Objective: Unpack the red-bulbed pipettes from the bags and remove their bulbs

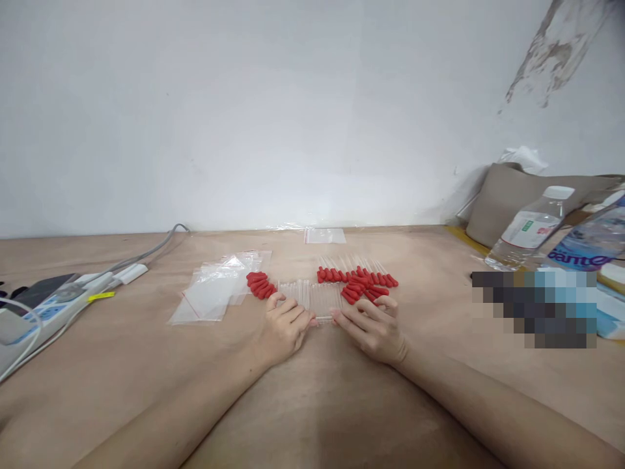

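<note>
A row of thin clear tubes (pixel 326 296) lies side by side on the table in front of me. My left hand (pixel 288 326) is closed at the near left of this row, with thumb and index finger pinched together. My right hand (pixel 372 327) pinches opposite it at the near right. Between the two fingertips runs a thin clear piece (pixel 324 320), apparently a tube lying crosswise; its ends are hidden by the fingers. Red rubber bulbs (pixel 260 285) form a small pile beyond my left hand. Droppers with red bulbs (pixel 359 279) and pointed clear tips lie beyond my right hand.
Clear zip bags (pixel 208 293) overlap on the left, and another zip bag (pixel 326 236) lies by the wall. A power strip (pixel 49 316) with cables stands far left. On the right are a water bottle (pixel 530 228), a grey-brown bag (pixel 498 202) and a blue package (pixel 586 241).
</note>
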Motion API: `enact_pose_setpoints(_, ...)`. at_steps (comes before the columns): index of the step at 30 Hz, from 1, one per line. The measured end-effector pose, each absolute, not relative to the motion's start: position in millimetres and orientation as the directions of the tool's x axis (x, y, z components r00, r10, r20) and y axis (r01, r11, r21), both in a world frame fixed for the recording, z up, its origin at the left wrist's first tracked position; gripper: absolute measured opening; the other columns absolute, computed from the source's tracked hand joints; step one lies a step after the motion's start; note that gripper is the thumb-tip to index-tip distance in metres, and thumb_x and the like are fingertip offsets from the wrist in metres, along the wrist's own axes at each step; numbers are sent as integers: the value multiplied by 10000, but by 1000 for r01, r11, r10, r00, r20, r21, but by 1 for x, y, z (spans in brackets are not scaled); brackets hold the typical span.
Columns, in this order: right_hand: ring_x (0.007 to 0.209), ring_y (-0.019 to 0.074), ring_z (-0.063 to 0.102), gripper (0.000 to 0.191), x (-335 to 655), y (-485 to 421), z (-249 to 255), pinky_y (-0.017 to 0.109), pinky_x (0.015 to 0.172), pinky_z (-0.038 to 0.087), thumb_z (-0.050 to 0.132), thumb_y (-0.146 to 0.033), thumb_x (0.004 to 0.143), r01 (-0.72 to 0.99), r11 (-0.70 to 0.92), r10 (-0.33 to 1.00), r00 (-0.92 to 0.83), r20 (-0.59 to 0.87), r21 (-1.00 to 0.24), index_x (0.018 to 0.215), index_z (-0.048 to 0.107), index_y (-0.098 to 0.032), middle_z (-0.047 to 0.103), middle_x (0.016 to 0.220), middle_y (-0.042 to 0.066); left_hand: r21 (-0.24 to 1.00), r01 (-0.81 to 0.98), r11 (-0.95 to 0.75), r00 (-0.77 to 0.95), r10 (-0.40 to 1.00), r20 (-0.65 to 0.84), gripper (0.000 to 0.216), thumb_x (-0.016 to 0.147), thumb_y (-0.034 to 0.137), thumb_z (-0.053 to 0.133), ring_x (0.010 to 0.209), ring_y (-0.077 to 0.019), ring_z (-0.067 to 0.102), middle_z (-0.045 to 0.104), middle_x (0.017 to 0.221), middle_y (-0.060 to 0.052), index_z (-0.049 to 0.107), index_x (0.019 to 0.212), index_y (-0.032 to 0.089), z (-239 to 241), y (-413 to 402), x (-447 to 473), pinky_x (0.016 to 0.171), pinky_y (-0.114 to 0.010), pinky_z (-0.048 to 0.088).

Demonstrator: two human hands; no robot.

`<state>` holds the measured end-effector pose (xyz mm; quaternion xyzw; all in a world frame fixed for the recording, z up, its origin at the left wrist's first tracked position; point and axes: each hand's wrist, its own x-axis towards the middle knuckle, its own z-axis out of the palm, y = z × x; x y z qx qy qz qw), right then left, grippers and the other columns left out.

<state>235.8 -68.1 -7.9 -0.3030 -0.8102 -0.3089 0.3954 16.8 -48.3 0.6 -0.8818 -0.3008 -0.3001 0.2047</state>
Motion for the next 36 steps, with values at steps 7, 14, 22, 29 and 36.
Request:
enact_pose_setpoints(7, 739, 139, 556, 221, 272, -40, 4, 286, 680, 360, 471, -335, 833, 812, 478, 650, -71, 757, -335, 924, 653, -250, 643, 833, 30, 61, 809, -584, 394, 618, 680, 271, 880, 183, 309, 710, -160, 509, 522, 767, -50, 545, 1011, 166, 3, -37, 4, 632, -274, 411)
enact_pose_setpoints(14, 578, 114, 497, 322, 315, -5, 5, 260, 562, 419, 477, -297, 757, 720, 293, 837, 125, 533, -629, 1004, 619, -147, 575, 792, 50, 116, 741, -662, 420, 591, 689, 342, 857, 143, 314, 733, -145, 465, 433, 809, -38, 450, 1170, 159, 1, -20, 11, 632, -258, 442)
enact_pose_setpoints(22, 556, 122, 515, 306, 328, -5, -13, 238, 510, 407, 582, -421, 671, 561, 166, 923, 201, 328, -811, 818, 605, -154, 609, 659, 33, 44, 695, -718, 518, 542, 662, 181, 809, 86, 376, 681, -138, 495, 508, 741, -28, 536, 794, 170, 3, -16, 28, 622, -258, 426)
enact_pose_setpoints(29, 521, 108, 474, 325, 328, -2, -12, 222, 471, 353, 570, -480, 665, 634, 165, 942, 125, 310, -756, 718, 619, -163, 606, 619, 20, 39, 686, -727, 576, 575, 580, 178, 752, 69, 404, 745, -171, 522, 539, 804, -57, 553, 774, 166, -1, -24, 37, 675, -301, 459)
enact_pose_setpoints(36, 501, 104, 461, 330, 329, -1, -15, 214, 455, 321, 545, -481, 684, 702, 148, 962, 63, 267, -697, 719, 657, -173, 589, 569, 3, 84, 716, -692, 563, 646, 515, 186, 816, 221, 425, 722, -168, 520, 503, 830, -75, 565, 721, 144, -1, -34, 44, 656, -311, 469)
